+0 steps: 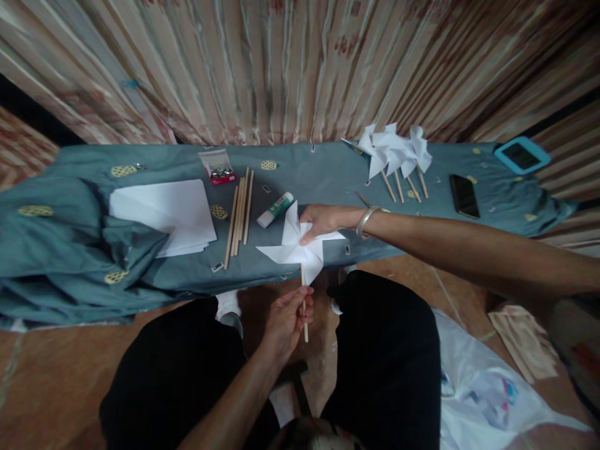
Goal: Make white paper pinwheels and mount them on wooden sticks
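Note:
A white paper pinwheel (300, 251) on a thin wooden stick (306, 332) is held over the front edge of the cloth-covered bench. My left hand (288, 312) is closed round the stick below the paper. With thumb and fingers, my right hand (323, 220) grips the pinwheel near its centre; the fingertips behind the paper are hidden. Just beyond the pinwheel lies a glue stick (275, 210). Several loose wooden sticks (240, 215) lie to its left, and a stack of white paper (164, 212) lies farther left.
At the back stands an open red box of small metal pins (219, 172). Several finished pinwheels (394, 150) lie at the back right, near a dark phone (464, 195) and a blue-framed tablet (522, 155). Scissors (364, 200) lie partly behind my right wrist. A white plastic bag (487, 387) is on the floor.

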A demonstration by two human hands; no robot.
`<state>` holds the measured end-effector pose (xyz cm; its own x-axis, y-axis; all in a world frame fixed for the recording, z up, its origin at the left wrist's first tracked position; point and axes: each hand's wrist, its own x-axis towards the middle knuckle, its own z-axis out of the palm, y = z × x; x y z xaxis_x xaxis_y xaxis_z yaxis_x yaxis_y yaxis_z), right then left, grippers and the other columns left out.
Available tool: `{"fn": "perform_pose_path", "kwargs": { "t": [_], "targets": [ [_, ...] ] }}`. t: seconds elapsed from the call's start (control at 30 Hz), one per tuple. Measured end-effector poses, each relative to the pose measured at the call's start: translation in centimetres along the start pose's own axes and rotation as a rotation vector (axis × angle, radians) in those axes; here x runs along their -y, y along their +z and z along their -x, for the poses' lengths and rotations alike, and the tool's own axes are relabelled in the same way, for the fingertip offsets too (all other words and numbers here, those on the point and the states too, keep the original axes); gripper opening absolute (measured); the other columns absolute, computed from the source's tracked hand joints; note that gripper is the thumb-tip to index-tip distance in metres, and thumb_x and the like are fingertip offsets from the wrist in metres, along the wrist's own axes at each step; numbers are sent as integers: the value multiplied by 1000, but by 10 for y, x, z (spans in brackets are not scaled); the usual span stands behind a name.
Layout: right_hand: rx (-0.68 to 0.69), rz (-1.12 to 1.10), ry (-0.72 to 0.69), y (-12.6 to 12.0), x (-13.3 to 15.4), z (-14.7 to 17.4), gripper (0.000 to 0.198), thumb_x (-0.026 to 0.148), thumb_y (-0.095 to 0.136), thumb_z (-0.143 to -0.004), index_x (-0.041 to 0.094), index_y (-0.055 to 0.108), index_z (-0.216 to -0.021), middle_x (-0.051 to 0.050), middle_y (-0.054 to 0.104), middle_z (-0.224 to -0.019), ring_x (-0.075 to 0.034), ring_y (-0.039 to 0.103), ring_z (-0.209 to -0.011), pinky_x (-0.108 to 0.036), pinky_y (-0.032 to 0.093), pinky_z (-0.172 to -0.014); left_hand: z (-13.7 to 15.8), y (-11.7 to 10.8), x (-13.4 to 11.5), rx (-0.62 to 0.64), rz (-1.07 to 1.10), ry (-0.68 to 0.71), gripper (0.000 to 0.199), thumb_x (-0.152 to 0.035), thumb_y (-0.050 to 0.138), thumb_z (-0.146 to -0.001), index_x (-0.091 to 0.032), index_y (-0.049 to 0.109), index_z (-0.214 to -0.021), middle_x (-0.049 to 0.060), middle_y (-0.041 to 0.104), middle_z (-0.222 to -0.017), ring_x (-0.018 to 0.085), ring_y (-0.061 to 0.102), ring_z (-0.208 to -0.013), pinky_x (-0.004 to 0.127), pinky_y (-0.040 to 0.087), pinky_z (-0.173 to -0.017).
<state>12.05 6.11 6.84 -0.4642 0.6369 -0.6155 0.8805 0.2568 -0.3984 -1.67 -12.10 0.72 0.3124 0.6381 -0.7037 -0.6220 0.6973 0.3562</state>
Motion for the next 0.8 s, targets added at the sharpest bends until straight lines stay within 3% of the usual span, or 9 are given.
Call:
{"fn": "perform_pose_path", "kwargs": {
  "t": [0.2,0.63,0.8],
  "targets": [
    [20,-42,26,0,0,-1,24,34,75,-69,12,73,-78,-1,68,-72,-13,54,-63,-22,39,-58,-3,-2,4,3,-29,19,37,-33,88,-51,-7,71,-72,0,58,-55,4,46,-45,17,32,-43],
    [9,-91,38,-2,6,8,28,36,75,-69,11,74,-83,-2,71,-78,-14,58,-68,-21,40,-57,-4,-4,5,1,-22,81,43,-36,90,-45,-7,71,-71,1,59,-52,4,46,-42,18,31,-42],
    [42,-162,-31,-4,1,10,29,37,74,-69,13,74,-84,-1,69,-79,-12,56,-67,-21,41,-60,1,-3,-1,1,-40,120,42,-36,89,-46,-8,70,-71,-1,58,-53,3,44,-42,17,29,-41]
  ]
}}
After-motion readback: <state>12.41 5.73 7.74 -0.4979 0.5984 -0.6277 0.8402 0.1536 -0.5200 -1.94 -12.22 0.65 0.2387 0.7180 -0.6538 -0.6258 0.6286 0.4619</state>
